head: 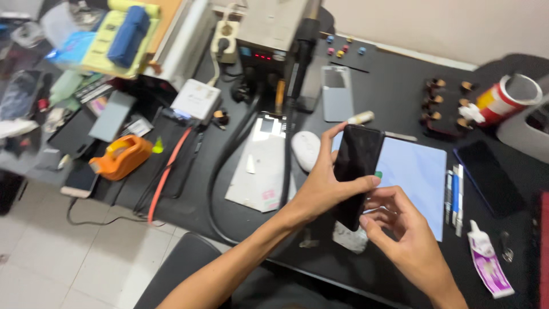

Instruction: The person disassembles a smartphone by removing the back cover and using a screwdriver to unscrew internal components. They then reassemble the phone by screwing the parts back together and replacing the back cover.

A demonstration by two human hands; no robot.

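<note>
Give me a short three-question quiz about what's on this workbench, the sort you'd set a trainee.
1. True or false: the left hand grips the flat black rectangular phone by its long edges.
2. Which lies nearest the person's right hand?
A. the orange plastic tape dispenser
B. the pale blue rectangular work mat
C. the red and yellow cylindrical can
3. Fill in: beside the mat, towards the left hand, lies a white oval ____.

Key:
1. True; the phone is held upright above the black table.
2. B.
3. Mouse.
</note>
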